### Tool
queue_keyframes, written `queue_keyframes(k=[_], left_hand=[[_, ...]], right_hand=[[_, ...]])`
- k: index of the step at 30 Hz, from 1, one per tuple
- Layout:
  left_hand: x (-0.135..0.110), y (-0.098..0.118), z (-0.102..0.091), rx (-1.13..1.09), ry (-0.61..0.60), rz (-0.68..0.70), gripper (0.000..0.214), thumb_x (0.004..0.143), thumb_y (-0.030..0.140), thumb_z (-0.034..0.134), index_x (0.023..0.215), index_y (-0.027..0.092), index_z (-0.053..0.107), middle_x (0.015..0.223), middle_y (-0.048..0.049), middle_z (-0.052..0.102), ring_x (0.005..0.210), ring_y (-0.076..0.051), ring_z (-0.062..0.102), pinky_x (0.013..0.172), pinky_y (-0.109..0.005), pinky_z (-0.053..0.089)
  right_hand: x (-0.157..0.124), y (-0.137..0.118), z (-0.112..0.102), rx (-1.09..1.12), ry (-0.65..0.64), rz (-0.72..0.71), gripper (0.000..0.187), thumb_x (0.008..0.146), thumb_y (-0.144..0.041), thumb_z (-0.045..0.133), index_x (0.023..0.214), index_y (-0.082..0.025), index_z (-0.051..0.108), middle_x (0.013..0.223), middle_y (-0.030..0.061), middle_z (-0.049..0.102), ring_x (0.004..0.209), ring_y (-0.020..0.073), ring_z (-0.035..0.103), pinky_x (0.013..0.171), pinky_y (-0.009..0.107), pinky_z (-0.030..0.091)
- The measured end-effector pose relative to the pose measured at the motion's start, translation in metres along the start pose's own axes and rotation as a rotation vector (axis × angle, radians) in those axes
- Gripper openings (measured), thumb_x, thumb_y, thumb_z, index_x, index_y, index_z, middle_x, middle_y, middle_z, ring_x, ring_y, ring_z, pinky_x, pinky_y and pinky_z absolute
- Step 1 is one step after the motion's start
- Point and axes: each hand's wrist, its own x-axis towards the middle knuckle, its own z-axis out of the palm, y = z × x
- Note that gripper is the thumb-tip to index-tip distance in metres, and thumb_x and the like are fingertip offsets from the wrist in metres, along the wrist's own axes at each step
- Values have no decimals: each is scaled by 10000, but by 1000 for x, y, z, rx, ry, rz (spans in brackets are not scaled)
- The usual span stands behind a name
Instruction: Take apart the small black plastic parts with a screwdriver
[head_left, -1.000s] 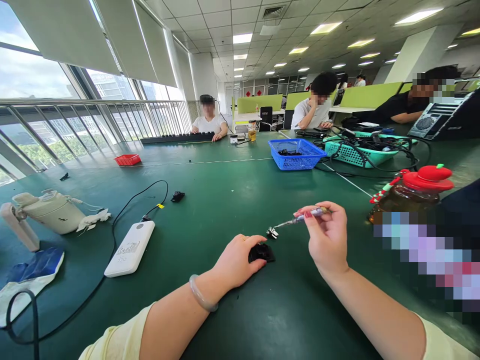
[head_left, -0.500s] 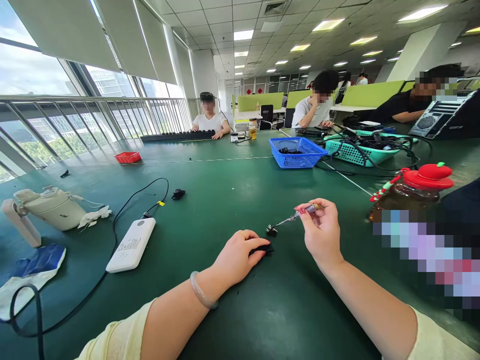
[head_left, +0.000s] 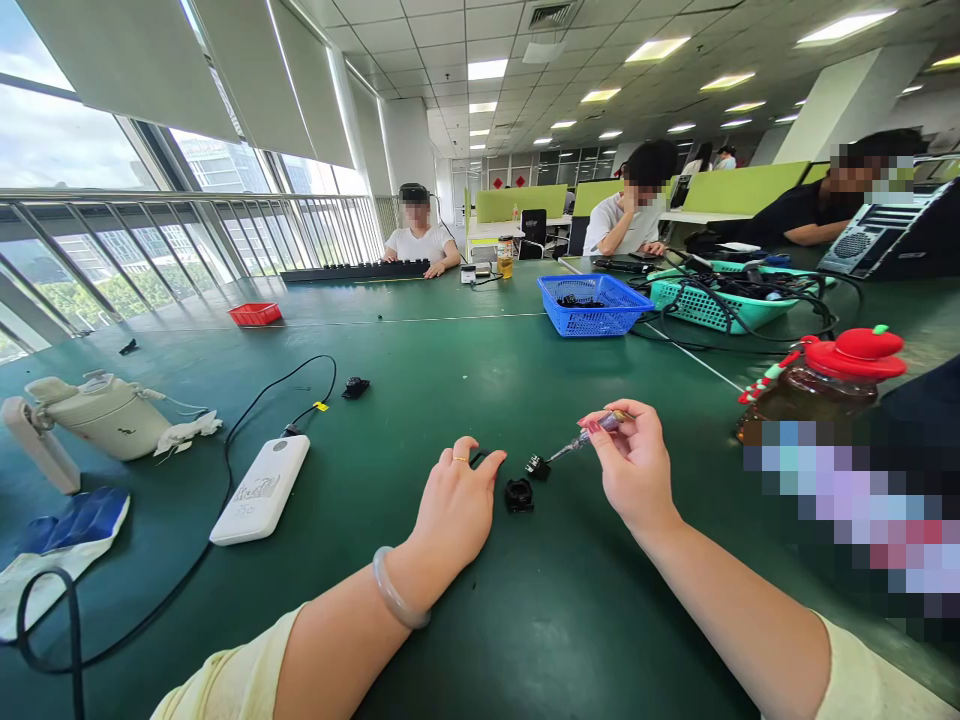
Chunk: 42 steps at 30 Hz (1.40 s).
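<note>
My left hand rests on the green table with its fingers curled, the fingertips on a small dark thing I cannot make out. Just right of it a small black round part lies free on the table. My right hand pinches a thin screwdriver near its handle. The tip points down and left, onto a second small black part.
A white power bank with a black cable, a cream bottle and a blue-white glove lie to the left. Another black part sits further out. A red-lidded jar, blue basket and teal basket stand right. People sit across the table.
My left hand has come off the black round part and shifted left, leaving it bare on the table. The right hand with the screwdriver has stayed almost in place, its tip slightly lower.
</note>
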Motion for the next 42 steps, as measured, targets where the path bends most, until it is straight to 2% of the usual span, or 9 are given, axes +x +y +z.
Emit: queue_keyframes(k=[6, 11, 15, 18, 23, 27, 35, 39, 42], left_hand=[[-7, 4, 1, 134, -104, -3, 370, 1010, 235, 407, 1247, 214, 690, 1365, -192, 538, 970, -297, 620, 828, -455, 534], [-5, 2, -6, 79, -96, 8, 349, 1013, 297, 441, 1177, 174, 723, 1249, -178, 636, 1053, -328, 617, 915, -501, 524], [-1, -1, -7, -31, -35, 23, 394, 1024, 342, 448, 1304, 183, 675, 1395, -161, 602, 1302, -347, 523, 1093, -537, 446], [0, -1, -2, -155, -77, 93, 490, 1010, 406, 499, 1436, 175, 570, 1511, -151, 529, 1467, -338, 385, 1209, -528, 347], [1, 1, 6, -320, -180, 150, 607, 984, 440, 554, 1530, 200, 441, 1602, -153, 438, 1529, -322, 323, 1240, -540, 314], [2, 0, 8, -364, -198, 181, 613, 963, 417, 584, 1521, 204, 446, 1572, -142, 484, 1514, -316, 354, 1238, -548, 317], [3, 1, 8, -367, -201, 228, 427, 979, 230, 439, 1367, 201, 615, 1499, -119, 557, 1404, -256, 492, 1225, -492, 350], [3, -2, 8, -345, -201, 230, 434, 977, 174, 376, 1289, 229, 672, 1484, -101, 572, 1408, -238, 485, 1228, -496, 334], [2, -9, 7, -268, -183, 130, 438, 994, 219, 369, 1320, 259, 658, 1524, -88, 541, 1437, -271, 442, 1218, -552, 319]], right_hand=[[-2, -3, 0, 9, -12, 13, 332, 828, -450, 722, 1029, -261, 537, 862, 22, 730, 859, 221, 725, 792, 430, 594], [-6, -6, 2, 30, -56, -21, 297, 855, -431, 704, 1036, -261, 543, 859, 19, 734, 841, 204, 727, 787, 412, 607], [-4, -7, 0, 13, -14, -83, 281, 877, -437, 691, 1044, -263, 548, 886, 26, 742, 860, 203, 730, 781, 399, 602], [-4, -5, 1, 1, -15, -72, 291, 876, -449, 697, 1043, -265, 546, 904, 29, 749, 879, 204, 736, 812, 410, 602], [-12, -8, 8, 90, -159, -42, 317, 876, -485, 712, 1027, -267, 538, 900, 23, 758, 871, 193, 748, 813, 398, 627], [-20, -20, 10, 164, -297, -59, 296, 882, -464, 722, 1008, -272, 534, 894, 12, 762, 858, 180, 753, 813, 380, 645], [-10, -16, 3, 207, -93, -58, 280, 876, -407, 727, 1033, -268, 542, 836, 2, 727, 821, 186, 735, 782, 390, 638], [-5, -10, 3, 199, -75, -21, 299, 857, -411, 732, 1029, -268, 535, 821, -1, 725, 810, 193, 734, 780, 404, 637], [-6, -9, 2, 187, -78, -29, 293, 856, -405, 728, 1033, -268, 537, 834, 4, 729, 828, 195, 738, 774, 397, 636]])
